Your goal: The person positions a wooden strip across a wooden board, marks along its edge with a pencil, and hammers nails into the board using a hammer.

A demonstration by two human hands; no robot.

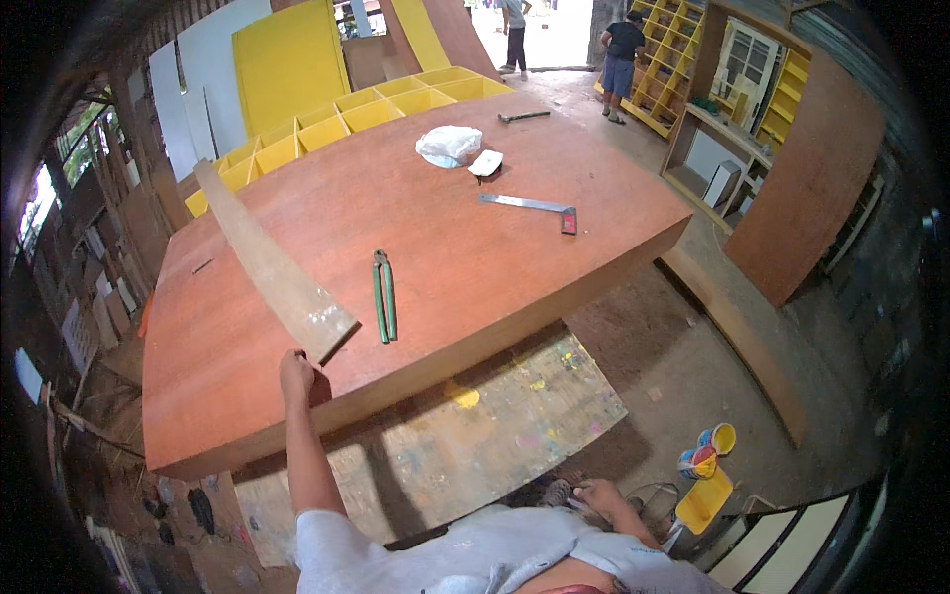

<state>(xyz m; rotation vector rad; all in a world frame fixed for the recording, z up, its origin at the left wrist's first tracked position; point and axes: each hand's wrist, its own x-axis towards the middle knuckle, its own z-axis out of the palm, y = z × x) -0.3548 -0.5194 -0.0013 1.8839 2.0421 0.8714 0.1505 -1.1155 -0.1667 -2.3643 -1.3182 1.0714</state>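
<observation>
My left hand (296, 374) is closed at the near edge of a large reddish-brown wooden panel, beside the near end of a long plank (265, 262). Whatever its fingers hold, if anything, is hidden. The plank lies across the panel's left part. My right hand (596, 494) hangs low by my body, its fingers curled; I cannot make out anything in them. Green-handled pliers (385, 297) lie right of the plank. Farther right are a try square (529, 204), a hammer (523, 117), a white plastic bag (449, 146) and a small white item (485, 164).
The reddish-brown panel (435, 238) rests above a paint-spotted board (495, 416). Behind it stands a yellow compartmented frame (327, 129). Paint buckets (698, 460) and a yellow tray (705, 500) sit at lower right. Two people stand far back, one beside yellow shelving (665, 64).
</observation>
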